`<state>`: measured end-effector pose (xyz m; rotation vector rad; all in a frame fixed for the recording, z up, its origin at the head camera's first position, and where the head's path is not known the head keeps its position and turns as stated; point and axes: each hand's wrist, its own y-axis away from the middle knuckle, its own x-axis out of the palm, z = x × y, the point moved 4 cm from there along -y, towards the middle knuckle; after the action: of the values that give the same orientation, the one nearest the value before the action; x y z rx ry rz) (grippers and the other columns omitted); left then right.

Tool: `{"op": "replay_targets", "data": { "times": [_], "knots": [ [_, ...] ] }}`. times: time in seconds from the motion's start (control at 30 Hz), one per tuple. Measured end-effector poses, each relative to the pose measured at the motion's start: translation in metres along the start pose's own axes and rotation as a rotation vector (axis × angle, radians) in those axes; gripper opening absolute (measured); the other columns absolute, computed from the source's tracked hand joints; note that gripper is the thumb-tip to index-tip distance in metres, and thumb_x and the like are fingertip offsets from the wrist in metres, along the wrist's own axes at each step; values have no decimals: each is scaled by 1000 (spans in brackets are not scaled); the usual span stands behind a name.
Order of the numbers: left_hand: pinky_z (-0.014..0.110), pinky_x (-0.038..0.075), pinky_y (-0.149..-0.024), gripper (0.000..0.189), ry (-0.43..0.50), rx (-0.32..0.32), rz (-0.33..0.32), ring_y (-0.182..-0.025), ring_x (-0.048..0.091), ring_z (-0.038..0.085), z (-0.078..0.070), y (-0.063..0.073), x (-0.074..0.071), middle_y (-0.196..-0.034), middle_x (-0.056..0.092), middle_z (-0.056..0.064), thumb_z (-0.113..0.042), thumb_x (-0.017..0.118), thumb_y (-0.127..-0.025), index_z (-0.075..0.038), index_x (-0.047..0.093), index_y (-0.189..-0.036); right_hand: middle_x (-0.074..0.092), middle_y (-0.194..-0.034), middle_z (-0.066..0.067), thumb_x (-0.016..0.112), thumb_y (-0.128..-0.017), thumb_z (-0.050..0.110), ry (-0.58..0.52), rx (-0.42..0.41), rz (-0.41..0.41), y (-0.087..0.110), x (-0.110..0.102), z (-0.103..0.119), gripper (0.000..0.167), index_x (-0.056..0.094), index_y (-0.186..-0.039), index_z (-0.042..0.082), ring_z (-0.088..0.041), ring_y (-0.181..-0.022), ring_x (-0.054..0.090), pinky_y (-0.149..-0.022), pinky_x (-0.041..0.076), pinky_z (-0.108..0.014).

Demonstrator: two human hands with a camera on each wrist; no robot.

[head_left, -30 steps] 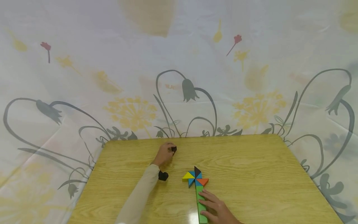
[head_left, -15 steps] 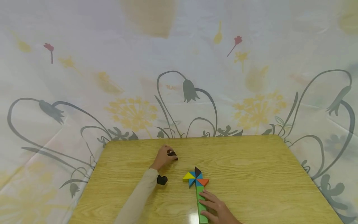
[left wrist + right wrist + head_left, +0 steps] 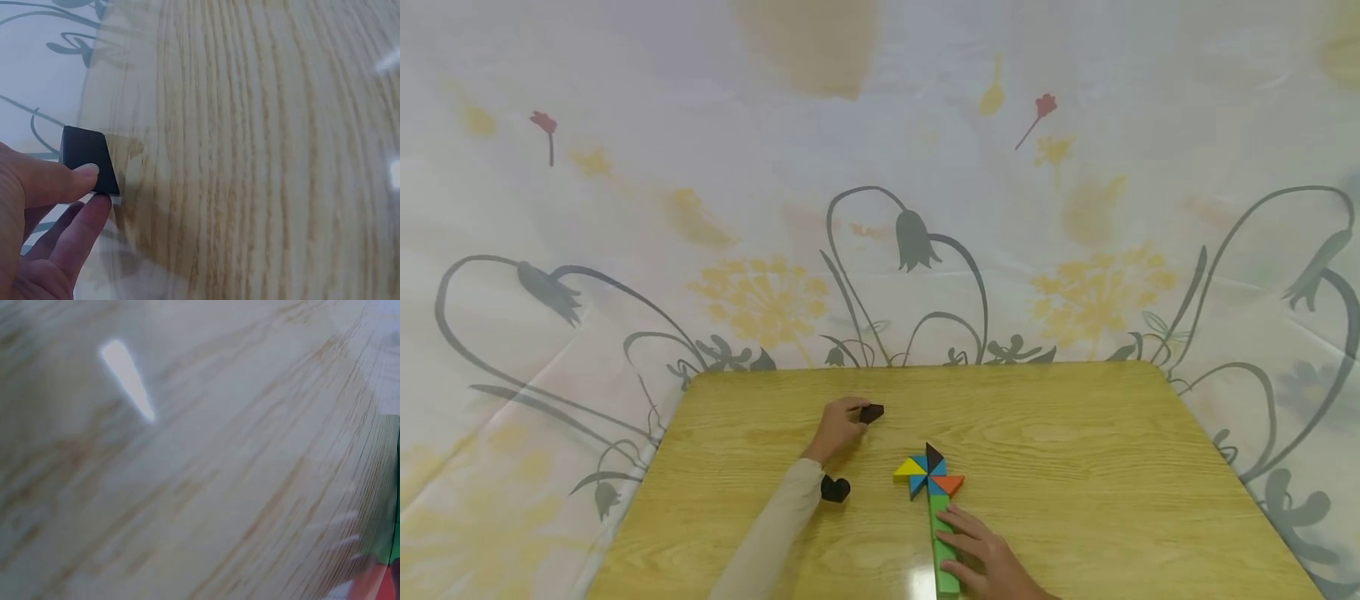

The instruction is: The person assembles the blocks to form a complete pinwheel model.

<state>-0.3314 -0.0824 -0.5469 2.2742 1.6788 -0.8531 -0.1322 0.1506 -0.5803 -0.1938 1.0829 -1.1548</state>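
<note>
My left hand (image 3: 838, 430) pinches a black block (image 3: 873, 413) between thumb and fingers, toward the back of the table. In the left wrist view the block (image 3: 86, 153) shows a slanted, four-sided face, with the thumb across its lower part. A pinwheel of triangular blocks lies flat near the table's middle: blue triangles (image 3: 940, 467) in the centre, with a yellow triangle (image 3: 910, 470), a black triangle (image 3: 933, 457) and an orange triangle (image 3: 952, 483) around them. Below it runs a stem of green blocks (image 3: 939, 503). My right hand (image 3: 992, 562) rests its extended fingers along the stem's right side.
The wood-grain table (image 3: 1075, 450) meets a flower-printed cloth (image 3: 880, 125) at its back and sides. A small black thing (image 3: 835, 489) sits beside the left sleeve (image 3: 778, 525). In the right wrist view, a green block (image 3: 390, 487) shows at the right edge.
My left hand has come slightly nearer and turned the black block, so more of it sticks out to the right of the fingers. My right hand stays on the green blocks.
</note>
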Motion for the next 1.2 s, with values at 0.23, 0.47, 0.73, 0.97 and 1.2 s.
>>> {"op": "replay_targets", "data": {
  "times": [0.23,0.47,0.73,0.97,1.2],
  "knots": [
    [45,52,-84,34,1,29,-76,-104,59,37,2,5,-2,-113,62,21,7,71,-79,6,66,-112,55,-129,-18,78,-75,7,-3,24,0,1,1,-2,42,66,-114,0,-35,-123,47,-98,43,-26],
    [46,50,-86,34,30,25,-123,-101,60,34,-7,20,-7,-110,63,18,3,73,-79,3,66,-112,55,-129,-18,77,-77,10,-19,60,7,0,-1,0,41,66,-116,1,-29,-128,44,-101,36,-18],
    [50,49,-87,35,64,-12,-157,-101,60,36,-17,38,-9,-110,63,17,0,76,-77,2,67,-111,55,-129,-18,76,-78,10,-23,79,11,-1,-3,2,41,66,-117,1,-28,-129,43,-102,35,-18],
    [48,51,-84,36,97,-23,-165,-102,60,35,-22,51,-9,-112,62,15,-1,77,-76,-1,68,-111,55,-130,-16,77,-78,11,-15,94,16,-2,-3,4,41,66,-117,2,-29,-128,44,-100,40,-22],
    [37,54,-82,37,144,-53,-138,-103,60,29,-27,63,-6,-113,62,10,-6,79,-76,-7,69,-111,55,-130,-16,75,-80,13,-10,110,25,-2,-3,5,40,66,-118,3,-29,-127,45,-99,41,-23]
  ]
}}
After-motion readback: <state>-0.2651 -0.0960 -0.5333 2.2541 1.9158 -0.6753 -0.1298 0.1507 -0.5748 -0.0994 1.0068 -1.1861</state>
